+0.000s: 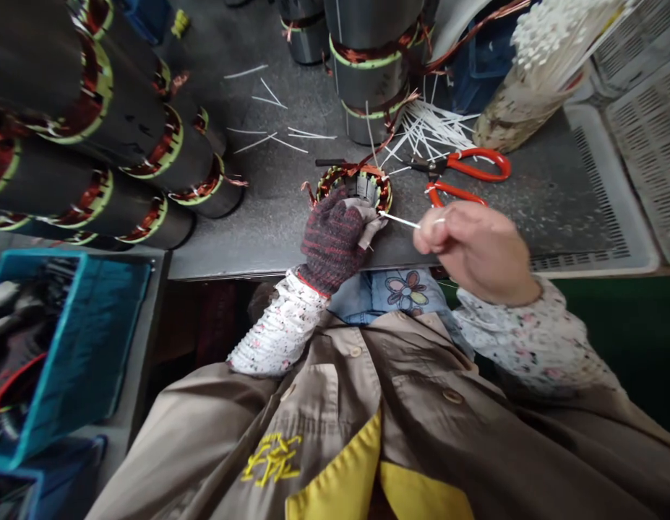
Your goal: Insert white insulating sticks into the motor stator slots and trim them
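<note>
We list one copper-wound stator [353, 184] on the tabletop [269, 242], gripped by our gloved left hand [332, 242], our right hand [475, 249] pinching a white cable tie [400, 220], the banded stators [144, 155] nearby seemingly finished, this one apparently not

"Where's the left hand [331, 240]?"
"Just left of centre, in a dark knit glove, fingers curled forward."
"And the right hand [475, 253]?"
"Bare, right of centre, fingertips [433, 232] pinched together, wrist angled toward the lower right."
</note>
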### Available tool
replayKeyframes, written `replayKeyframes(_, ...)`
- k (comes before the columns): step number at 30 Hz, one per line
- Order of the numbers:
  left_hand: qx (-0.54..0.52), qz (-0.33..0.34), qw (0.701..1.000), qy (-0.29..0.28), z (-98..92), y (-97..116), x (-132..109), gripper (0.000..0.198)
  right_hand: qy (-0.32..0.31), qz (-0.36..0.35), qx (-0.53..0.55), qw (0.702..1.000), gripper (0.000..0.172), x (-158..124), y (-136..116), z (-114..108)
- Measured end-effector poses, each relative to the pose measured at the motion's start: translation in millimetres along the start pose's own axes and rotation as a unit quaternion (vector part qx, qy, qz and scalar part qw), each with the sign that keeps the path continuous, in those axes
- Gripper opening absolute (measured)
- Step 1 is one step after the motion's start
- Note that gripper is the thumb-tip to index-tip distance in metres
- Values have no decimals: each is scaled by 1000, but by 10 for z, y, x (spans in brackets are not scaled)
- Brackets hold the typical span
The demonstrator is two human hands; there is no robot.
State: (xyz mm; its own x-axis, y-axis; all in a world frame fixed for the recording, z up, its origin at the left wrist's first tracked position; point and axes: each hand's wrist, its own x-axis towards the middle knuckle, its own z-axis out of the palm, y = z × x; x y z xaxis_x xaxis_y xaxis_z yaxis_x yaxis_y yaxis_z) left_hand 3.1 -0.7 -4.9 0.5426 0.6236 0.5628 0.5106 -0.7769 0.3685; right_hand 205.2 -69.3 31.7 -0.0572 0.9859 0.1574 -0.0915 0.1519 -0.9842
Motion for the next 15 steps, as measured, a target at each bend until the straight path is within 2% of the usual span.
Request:
replayKeyframes(4, 29, -12, 999, 10, 229, 180, 1, 18, 77, -29, 4, 997, 45, 404, 42, 86)
replayKeyframes(6, 43, -13, 999, 14, 332, 254, -10, 19, 73, -2, 16, 997, 41, 648, 127, 144)
replayKeyframes(8, 46, 9, 999, 9, 328, 273, -17, 21, 76, 15, -8, 997, 41, 738, 199, 170)
replayKeyframes(9, 47, 29, 998, 1, 272, 257, -14, 24, 102, -11, -40, 994, 41, 703, 224, 169)
replayKeyframes(10, 48, 51, 997, -12, 181, 225, -5, 27, 142, -65, -84, 984, 40, 621, 244, 161)
replayKeyframes(12, 55, 86, 994, -48, -74, 120, 37, 36, 209, -206, -186, 938, 33, 373, 290, 132)
replayKeyframes(13, 60, 102, 991, -67, -216, 56, 72, 39, 210, -257, -234, 914, 28, 243, 326, 118)
replayKeyframes(15, 63, 142, 982, -108, -473, -73, 168, 39, 150, -286, -313, 893, 17, 42, 429, 98)
